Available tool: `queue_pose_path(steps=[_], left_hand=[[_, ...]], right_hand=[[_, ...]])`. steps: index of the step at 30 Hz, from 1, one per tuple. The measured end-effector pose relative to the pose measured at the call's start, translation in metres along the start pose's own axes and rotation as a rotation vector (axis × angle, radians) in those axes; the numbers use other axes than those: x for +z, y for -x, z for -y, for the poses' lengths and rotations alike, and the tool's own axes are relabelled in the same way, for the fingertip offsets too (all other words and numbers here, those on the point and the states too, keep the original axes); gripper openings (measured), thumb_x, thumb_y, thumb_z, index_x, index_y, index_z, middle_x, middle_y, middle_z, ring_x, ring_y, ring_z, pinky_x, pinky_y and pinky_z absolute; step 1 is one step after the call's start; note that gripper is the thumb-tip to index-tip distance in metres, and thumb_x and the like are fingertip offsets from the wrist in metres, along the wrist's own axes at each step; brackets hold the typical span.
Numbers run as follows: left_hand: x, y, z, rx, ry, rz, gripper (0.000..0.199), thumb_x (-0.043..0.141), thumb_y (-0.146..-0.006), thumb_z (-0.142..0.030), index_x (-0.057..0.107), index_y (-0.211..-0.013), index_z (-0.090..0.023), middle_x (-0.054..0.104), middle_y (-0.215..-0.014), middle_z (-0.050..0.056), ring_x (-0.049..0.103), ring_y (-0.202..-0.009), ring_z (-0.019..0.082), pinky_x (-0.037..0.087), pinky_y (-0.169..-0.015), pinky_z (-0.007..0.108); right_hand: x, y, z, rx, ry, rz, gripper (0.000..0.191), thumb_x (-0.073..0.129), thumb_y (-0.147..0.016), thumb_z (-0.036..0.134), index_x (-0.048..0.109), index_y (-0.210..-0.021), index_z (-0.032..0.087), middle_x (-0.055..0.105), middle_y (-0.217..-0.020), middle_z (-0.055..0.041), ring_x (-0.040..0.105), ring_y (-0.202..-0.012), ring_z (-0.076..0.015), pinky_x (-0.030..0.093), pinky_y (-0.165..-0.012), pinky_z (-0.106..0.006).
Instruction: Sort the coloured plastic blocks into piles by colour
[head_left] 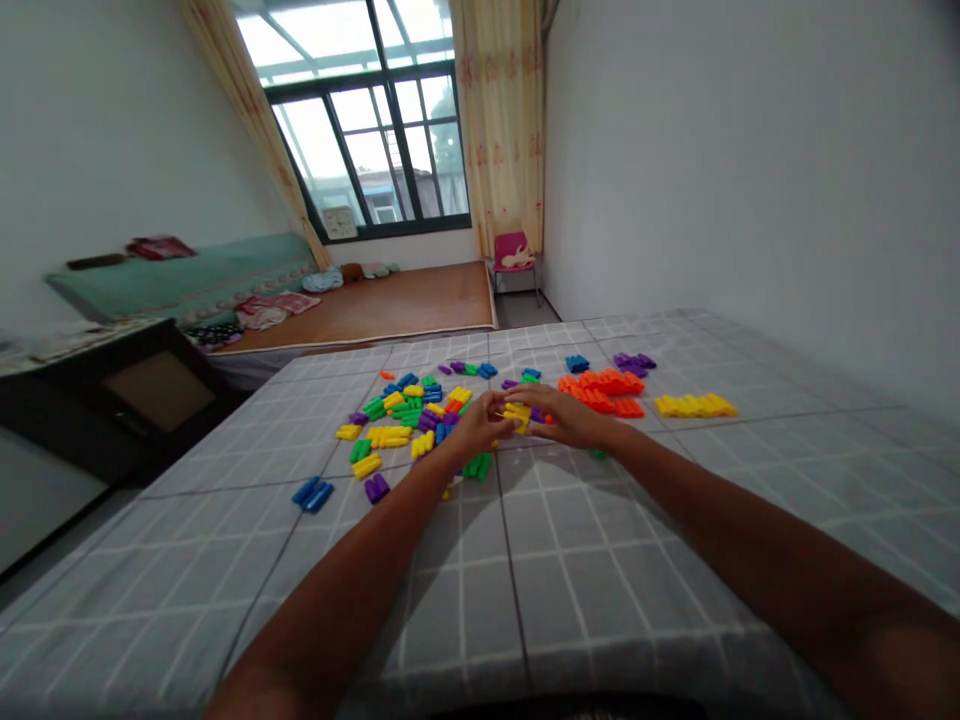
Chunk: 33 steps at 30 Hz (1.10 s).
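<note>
Between my two hands, just above the table, is a yellow plastic building block [517,414]. My left hand [484,422] closes its fingers on the block's left side. From the right, my right hand [564,415] grips the same block with bent fingers. Loose blocks in several colours, such as a green block [478,466], a purple block [377,488] and a yellow block [367,467], lie to the left of my hands. Right of them are a pile of orange blocks [604,388] and a row of yellow blocks [695,405]. My hands hide some blocks behind them.
A grey checked cloth [570,580] covers the table. Purple blocks [634,363] and blue blocks [577,364] lie at the far right; another blue pair [312,493] lies front left. Beyond are a bed [420,300], a pink chair [513,250] and a dark cabinet [142,390].
</note>
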<state>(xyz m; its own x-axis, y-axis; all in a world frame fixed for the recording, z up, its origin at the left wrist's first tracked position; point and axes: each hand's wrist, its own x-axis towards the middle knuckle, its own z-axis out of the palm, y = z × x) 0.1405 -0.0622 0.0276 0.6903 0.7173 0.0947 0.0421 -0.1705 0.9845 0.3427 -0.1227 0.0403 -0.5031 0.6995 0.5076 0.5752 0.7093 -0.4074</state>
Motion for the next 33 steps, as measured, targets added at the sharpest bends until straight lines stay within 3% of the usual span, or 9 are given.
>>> queue_pose_path(steps=[4,8,10,15,18,21,25,28,33], left_hand=[[-0.002,0.002,0.013,-0.042,-0.041,-0.013,0.053,0.076,-0.069,-0.031,0.049,-0.112,-0.017,0.065,-0.077,-0.001,0.061,-0.064,0.011,0.045,-0.056,0.020],[0.000,0.005,0.016,-0.049,-0.038,0.056,0.067,0.075,-0.069,-0.035,0.043,-0.125,-0.018,0.068,-0.089,0.004,0.066,-0.073,0.015,0.049,-0.060,0.023],[0.002,0.009,0.012,-0.041,-0.044,0.038,0.067,0.071,-0.074,-0.040,0.041,-0.130,-0.019,0.068,-0.102,0.009,0.067,-0.081,0.017,0.051,-0.062,0.025],[0.001,0.016,-0.002,0.014,-0.164,-0.005,0.059,0.062,-0.079,-0.049,0.047,-0.127,-0.018,0.061,-0.123,0.014,0.065,-0.095,0.021,0.054,-0.065,0.028],[-0.001,0.017,-0.004,0.020,-0.238,0.011,0.049,0.057,-0.082,-0.048,0.054,-0.121,-0.018,0.064,-0.118,0.013,0.065,-0.095,0.022,0.054,-0.067,0.030],[-0.002,0.017,-0.001,0.060,-0.305,0.053,0.041,0.055,-0.084,-0.043,0.059,-0.115,-0.017,0.066,-0.112,0.012,0.065,-0.094,0.022,0.054,-0.073,0.033],[-0.003,0.016,0.007,0.107,-0.443,0.095,0.035,0.054,-0.085,-0.039,0.064,-0.110,-0.017,0.069,-0.108,0.011,0.065,-0.093,0.021,0.053,-0.082,0.035],[-0.003,0.017,0.011,0.113,-0.483,0.119,0.034,0.052,-0.086,-0.039,0.065,-0.108,-0.016,0.068,-0.110,0.011,0.065,-0.096,0.022,0.053,-0.083,0.035],[0.000,0.018,0.011,0.108,-0.503,0.120,0.032,0.051,-0.087,-0.038,0.066,-0.106,-0.017,0.069,-0.110,0.010,0.065,-0.098,0.021,0.053,-0.086,0.034]], right_hand=[[0.009,0.008,0.003,0.019,0.006,-0.021,0.054,0.067,-0.082,0.026,0.052,-0.135,0.025,0.056,-0.133,-0.0130,0.048,-0.126,-0.0258,0.038,-0.106,-0.048],[0.012,0.010,0.012,0.018,-0.002,0.038,0.042,0.066,-0.084,0.028,0.060,-0.125,0.024,0.061,-0.122,-0.0112,0.055,-0.116,-0.0225,0.046,-0.098,-0.039],[0.000,0.010,0.011,0.061,0.028,0.055,0.039,0.068,-0.082,0.033,0.063,-0.120,0.023,0.064,-0.116,-0.0105,0.059,-0.107,-0.0218,0.049,-0.091,-0.036],[-0.088,0.039,-0.021,0.392,0.194,-0.094,0.035,0.071,-0.077,0.043,0.070,-0.106,0.023,0.071,-0.098,-0.0061,0.065,-0.081,-0.0187,0.052,-0.076,-0.032],[-0.144,0.084,-0.057,0.697,0.322,-0.312,0.040,0.069,-0.075,0.049,0.072,-0.102,0.021,0.072,-0.092,-0.0060,0.065,-0.076,-0.0194,0.052,-0.072,-0.034],[-0.172,0.133,-0.091,0.912,0.359,-0.374,0.038,0.071,-0.069,0.053,0.073,-0.091,0.021,0.073,-0.094,-0.0073,0.066,-0.083,-0.0233,0.053,-0.074,-0.037],[-0.173,0.167,-0.115,0.967,0.258,-0.298,0.038,0.073,-0.066,0.051,0.073,-0.090,0.021,0.074,-0.097,-0.0077,0.067,-0.088,-0.0246,0.053,-0.076,-0.036],[-0.163,0.165,-0.121,0.962,0.283,-0.277,0.037,0.070,-0.070,0.047,0.072,-0.097,0.021,0.073,-0.103,-0.0074,0.068,-0.084,-0.0228,0.053,-0.077,-0.036],[-0.142,0.157,-0.130,0.923,0.382,-0.114,0.034,0.067,-0.073,0.035,0.071,-0.103,0.020,0.072,-0.106,-0.0074,0.067,-0.085,-0.0223,0.051,-0.079,-0.035]])
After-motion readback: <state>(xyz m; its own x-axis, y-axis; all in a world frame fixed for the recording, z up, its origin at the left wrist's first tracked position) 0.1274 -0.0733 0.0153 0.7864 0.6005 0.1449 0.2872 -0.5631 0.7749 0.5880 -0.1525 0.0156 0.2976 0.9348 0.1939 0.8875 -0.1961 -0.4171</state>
